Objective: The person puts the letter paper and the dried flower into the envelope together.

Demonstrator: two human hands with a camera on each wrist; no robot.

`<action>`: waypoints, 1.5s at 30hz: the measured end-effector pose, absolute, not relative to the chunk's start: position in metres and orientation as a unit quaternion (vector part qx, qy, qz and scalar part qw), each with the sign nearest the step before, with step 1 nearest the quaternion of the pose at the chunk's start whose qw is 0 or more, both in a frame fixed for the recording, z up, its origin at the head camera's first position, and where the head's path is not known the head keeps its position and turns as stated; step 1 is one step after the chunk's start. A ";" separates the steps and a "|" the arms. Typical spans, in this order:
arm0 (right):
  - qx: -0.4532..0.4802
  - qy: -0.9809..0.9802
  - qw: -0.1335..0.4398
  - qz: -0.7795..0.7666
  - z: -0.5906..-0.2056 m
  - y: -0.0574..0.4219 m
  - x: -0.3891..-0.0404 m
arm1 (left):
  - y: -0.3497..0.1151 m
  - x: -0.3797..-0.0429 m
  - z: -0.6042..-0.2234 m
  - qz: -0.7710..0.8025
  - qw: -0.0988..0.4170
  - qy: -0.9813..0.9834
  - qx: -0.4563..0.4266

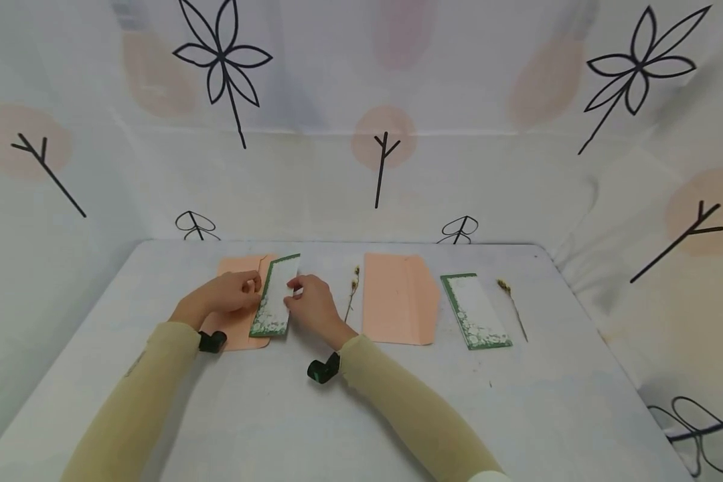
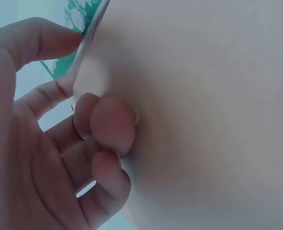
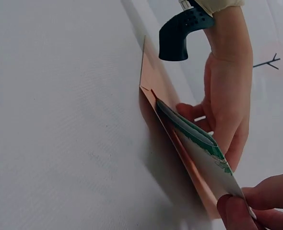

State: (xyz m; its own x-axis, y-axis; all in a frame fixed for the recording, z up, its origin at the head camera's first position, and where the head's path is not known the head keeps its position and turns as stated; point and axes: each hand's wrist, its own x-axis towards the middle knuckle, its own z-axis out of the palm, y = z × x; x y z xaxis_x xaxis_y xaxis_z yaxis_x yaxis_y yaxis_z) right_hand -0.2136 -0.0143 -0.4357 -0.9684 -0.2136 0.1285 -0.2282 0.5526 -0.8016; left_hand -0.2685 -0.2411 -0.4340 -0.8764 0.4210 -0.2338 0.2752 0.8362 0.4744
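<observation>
**Peach envelope (image 1: 235, 329) at left hand (image 1: 231, 292), green-bordered card (image 1: 280, 294) in right hand (image 1: 314, 302)**

From where I stand: card is tilted, overlapping the envelope's right side, left of centre on the white table (image 1: 259, 428). Right thumb and fingers pinch the card's right edge. Left fingers are curled; thumb and index seem to pinch the envelope's edge beside the card.

Only the head view gets the rest: second envelope (image 1: 391, 298), second card (image 1: 476, 311), one dried sprig (image 1: 352, 291) between the envelopes, another sprig (image 1: 512, 308) far right. Only the right wrist view shows card and envelope side-on, both slanted, with shadow underneath.

Hard to make out: how far the card sits inside, if at all. Left wrist view is mostly a blurred pale surface, card cropped to a green corner. Right wrist view cuts the right hand down to fingertips. Sleeves (image 1: 410, 402) run off the head view's bottom.
</observation>
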 end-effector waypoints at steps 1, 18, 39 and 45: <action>0.126 -0.880 0.008 0.457 -0.436 -0.014 -0.214 | -0.240 -0.268 -0.433 0.215 0.163 0.945 0.186; 0.145 -0.883 -0.001 0.447 -0.435 -0.018 -0.215 | -0.233 -0.262 -0.426 0.158 0.117 0.963 0.187; 0.153 -0.890 -0.013 0.429 -0.436 -0.022 -0.215 | -0.225 -0.259 -0.424 0.162 0.071 0.969 0.173; 0.163 -0.888 -0.003 0.430 -0.435 -0.022 -0.216 | -0.220 -0.256 -0.421 0.176 0.066 0.967 0.171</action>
